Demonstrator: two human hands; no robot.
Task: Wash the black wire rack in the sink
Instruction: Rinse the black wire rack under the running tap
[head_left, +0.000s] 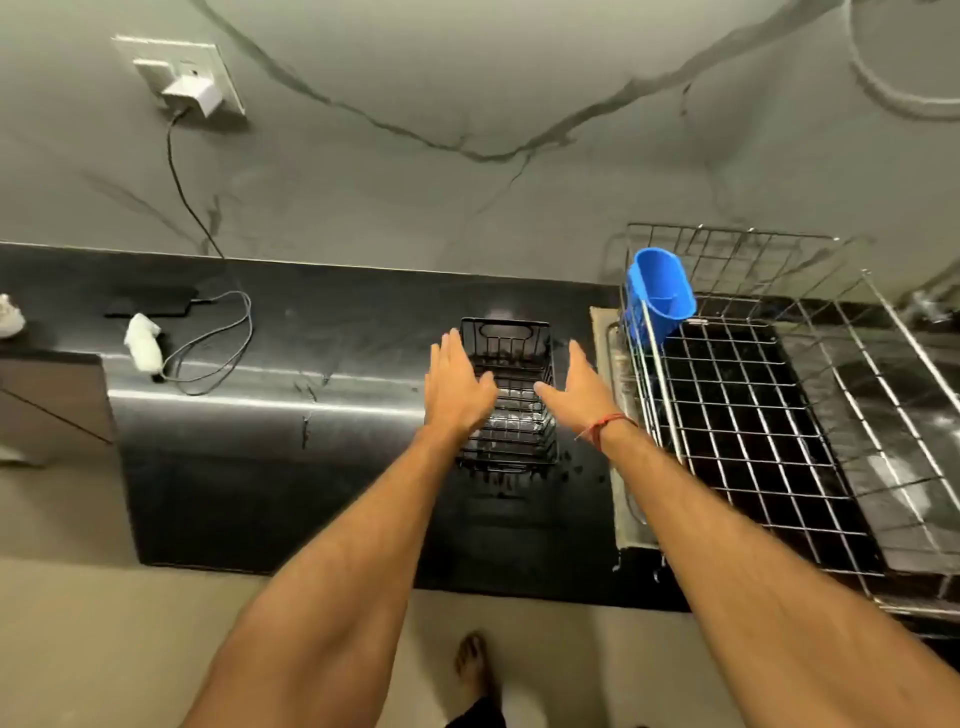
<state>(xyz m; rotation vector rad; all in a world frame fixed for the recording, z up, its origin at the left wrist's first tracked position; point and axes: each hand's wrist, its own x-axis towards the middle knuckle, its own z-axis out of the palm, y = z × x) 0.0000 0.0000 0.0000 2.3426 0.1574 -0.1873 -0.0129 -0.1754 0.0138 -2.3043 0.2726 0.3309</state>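
The black wire rack (511, 364) stands on the black countertop (322, 332), just left of the sink, with wet spots around its near end. My left hand (454, 387) hovers over the rack's left side with fingers straight. My right hand (576, 387) is over its right side, fingers straight too, a red thread on the wrist. Neither hand grips the rack; whether they touch it I cannot tell. The sink (883, 415) lies to the right under a large silver wire dish basket (753, 415).
A blue plastic cup (657, 293) hangs at the silver basket's far left corner. At the counter's left lie a phone (150, 306), a white charger (143, 343) and a looped cable (218, 343). A wall socket holds a plugged adapter (189, 91). A tap (927, 306) sits far right.
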